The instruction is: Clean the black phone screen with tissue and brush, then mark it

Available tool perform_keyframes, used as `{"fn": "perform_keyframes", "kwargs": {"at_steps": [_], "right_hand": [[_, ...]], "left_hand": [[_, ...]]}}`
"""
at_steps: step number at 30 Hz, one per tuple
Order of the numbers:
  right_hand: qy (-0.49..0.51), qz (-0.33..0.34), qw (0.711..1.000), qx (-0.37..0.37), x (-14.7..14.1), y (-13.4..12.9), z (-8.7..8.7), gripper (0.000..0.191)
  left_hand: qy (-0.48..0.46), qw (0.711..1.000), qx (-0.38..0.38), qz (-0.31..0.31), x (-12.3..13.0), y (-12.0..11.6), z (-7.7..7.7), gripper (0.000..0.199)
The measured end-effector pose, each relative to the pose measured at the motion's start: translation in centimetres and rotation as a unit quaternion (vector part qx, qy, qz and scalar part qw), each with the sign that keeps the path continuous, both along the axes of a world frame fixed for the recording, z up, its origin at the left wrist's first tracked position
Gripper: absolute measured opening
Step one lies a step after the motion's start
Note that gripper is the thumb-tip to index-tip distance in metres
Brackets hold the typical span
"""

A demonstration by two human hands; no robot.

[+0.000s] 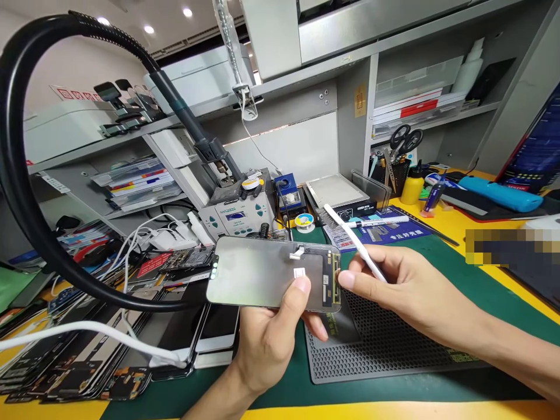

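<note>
Brt; ceiling lts (149,29) top L; edges warped; pixelated patch (507,248) R

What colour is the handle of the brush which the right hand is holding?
The brush handle is white; it shows best in the head view.

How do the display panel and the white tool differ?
Shape: the display panel is broad and flat; the white tool is long and thin.
Colour: the panel is mostly grey, the tool white.
Grip: the left hand holds the panel, the right hand the tool.
Both are hand-held.
</note>
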State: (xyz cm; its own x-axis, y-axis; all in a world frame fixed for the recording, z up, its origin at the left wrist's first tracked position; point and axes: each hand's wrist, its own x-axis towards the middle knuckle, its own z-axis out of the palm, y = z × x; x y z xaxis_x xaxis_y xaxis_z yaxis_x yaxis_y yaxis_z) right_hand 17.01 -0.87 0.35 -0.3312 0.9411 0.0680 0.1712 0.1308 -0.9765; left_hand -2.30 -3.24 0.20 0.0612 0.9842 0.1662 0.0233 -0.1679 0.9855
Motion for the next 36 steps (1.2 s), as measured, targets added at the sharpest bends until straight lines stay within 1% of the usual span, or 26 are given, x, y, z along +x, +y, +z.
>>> {"fn": "perform_keyframes", "kwargs": {"at_steps": [5,10,15,18,22,28,33,36], "right_hand": [[0.003,-0.007,1.0,0.006,0.06,0.18,-0.07,0.035],[-0.003,-0.021,1.0,0.003,0.08,0.37,0.0,0.038],[-0.015,-0.036,0.999,-0.006,0.03,0.52,0.2,0.044],[-0.017,-0.039,0.999,0.002,0.04,0.47,0.18,0.044],[-0.013,-0.025,1.0,0.012,-0.04,0.21,0.06,0.042],[-0.024,0.007,1.0,0.018,-0.38,-0.29,0.02,0.039],[-0.015,0.036,0.999,0.004,-0.24,-0.25,-0.02,0.034],[-0.008,0.031,0.999,-0.004,-0.01,0.1,0.07,0.034]], "left_hand": [[-0.007,1.0,0.0,-0.003,-0.02,-0.07,0.05,0.027],[-0.019,0.999,0.006,-0.026,-0.18,-0.05,0.06,0.026],[-0.028,0.999,0.007,-0.024,-0.14,0.12,-0.16,0.023],[-0.029,0.999,0.004,-0.015,0.0,0.2,-0.05,0.023],[-0.034,0.999,-0.018,-0.01,0.1,0.29,0.19,0.023],[-0.027,0.999,-0.022,-0.002,-0.04,0.38,0.16,0.025],[-0.032,0.999,-0.024,-0.006,-0.11,0.43,0.06,0.024],[-0.04,0.999,-0.032,-0.015,-0.13,0.41,0.15,0.023]]}}
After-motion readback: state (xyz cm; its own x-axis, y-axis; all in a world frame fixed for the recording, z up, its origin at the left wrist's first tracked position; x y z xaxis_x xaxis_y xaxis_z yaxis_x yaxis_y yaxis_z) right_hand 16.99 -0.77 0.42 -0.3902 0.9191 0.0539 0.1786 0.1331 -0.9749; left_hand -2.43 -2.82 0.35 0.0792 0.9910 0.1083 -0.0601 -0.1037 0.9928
